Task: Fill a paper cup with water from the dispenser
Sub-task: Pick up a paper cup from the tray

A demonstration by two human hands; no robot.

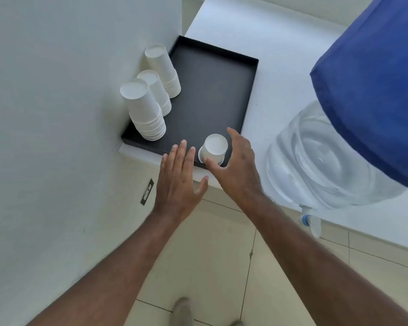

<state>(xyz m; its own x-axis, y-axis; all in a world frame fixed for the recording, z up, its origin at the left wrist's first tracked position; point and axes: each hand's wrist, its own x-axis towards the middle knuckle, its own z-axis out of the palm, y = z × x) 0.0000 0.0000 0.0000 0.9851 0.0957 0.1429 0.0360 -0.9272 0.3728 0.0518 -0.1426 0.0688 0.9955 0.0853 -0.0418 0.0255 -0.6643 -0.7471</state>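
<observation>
Upside down, a single white paper cup [214,148] stands at the near right corner of the shallow black rectangular tray [212,90] on the white bench [280,67]. Around it the right hand [236,168] is spread open, thumb touching the cup's near side, fingers beside its right. Just left, the left hand [178,177] hovers flat and open, gripping nothing.

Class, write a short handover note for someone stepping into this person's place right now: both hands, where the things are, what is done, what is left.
Left hand: open, flat, empty, beside the tray's near edge.
Right hand: open, curling around the single upside-down white paper cup, thumb touching its side, not yet gripped.
That cup sits at the near corner of the black rectangular tray; three stacks of white paper cups stand along the wall side.
The clear water bottle dispenser stands right, its tap over the counter edge.
Done: nothing filled.
Left: grip, turn upright, fill.
</observation>
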